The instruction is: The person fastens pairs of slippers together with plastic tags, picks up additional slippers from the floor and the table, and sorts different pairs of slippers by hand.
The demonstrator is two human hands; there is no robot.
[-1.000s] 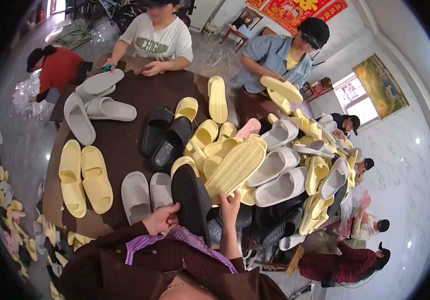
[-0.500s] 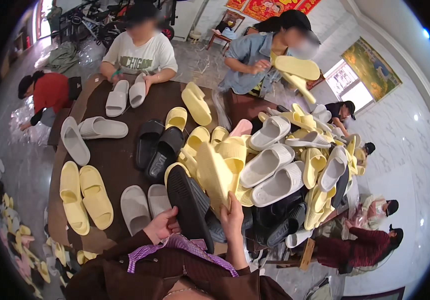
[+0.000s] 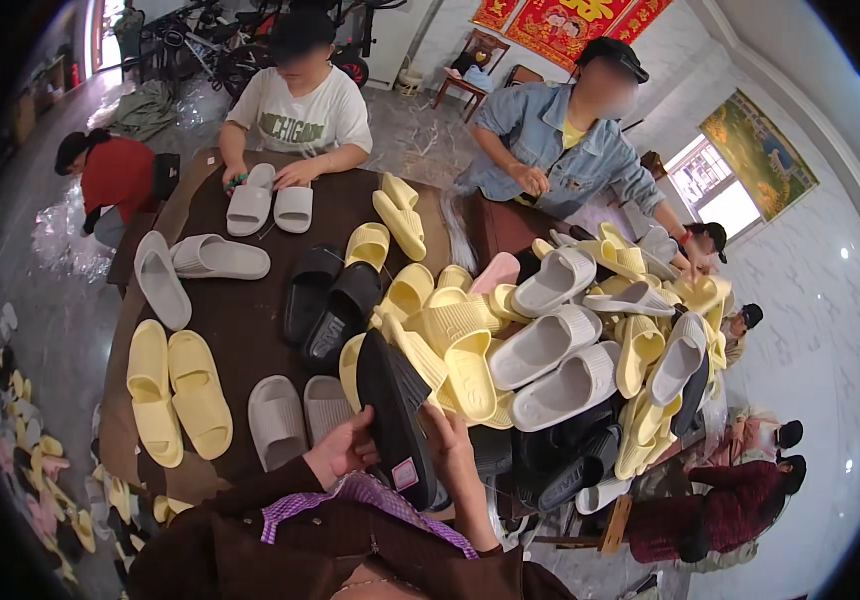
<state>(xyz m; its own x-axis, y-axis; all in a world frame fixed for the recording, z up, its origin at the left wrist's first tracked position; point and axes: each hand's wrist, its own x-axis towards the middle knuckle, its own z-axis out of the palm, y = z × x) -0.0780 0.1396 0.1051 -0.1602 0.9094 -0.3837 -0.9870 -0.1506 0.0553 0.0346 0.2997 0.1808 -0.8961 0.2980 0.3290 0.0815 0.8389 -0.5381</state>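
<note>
- The left hand (image 3: pixel 345 452) is curled against the left edge of a black slipper (image 3: pixel 397 420), fingers closed on it
- The right hand (image 3: pixel 447 448) grips the same black slipper from its right side, thumb and fingers wrapped round the edge
- The black slipper stands tilted on its side between the two hands, sole outward, with a small pink label near its lower end, just above the near edge of the table (image 3: pixel 250 330)
- Just left of the left hand lie two grey slippers (image 3: pixel 295 418) side by side, flat on the table
- Further left a pair of yellow slippers (image 3: pixel 176 395) lies flat, toes pointing away
- Right of the hands rises a heap of slippers (image 3: pixel 550 350), yellow and pale grey tumbled together, with some dark ones beneath; it touches the black slipper's upper end
- Beyond the hands a pair of black slippers (image 3: pixel 328 298) lies in the middle of the table
- At the far side a person in a white shirt (image 3: pixel 300 115) has both hands on a pair of pale grey slippers (image 3: pixel 270 208)
- A person in a denim jacket (image 3: pixel 565 150) leans over the heap from the far right
- A person in red (image 3: pixel 115 180) crouches on the floor beyond the left end of the table
</note>
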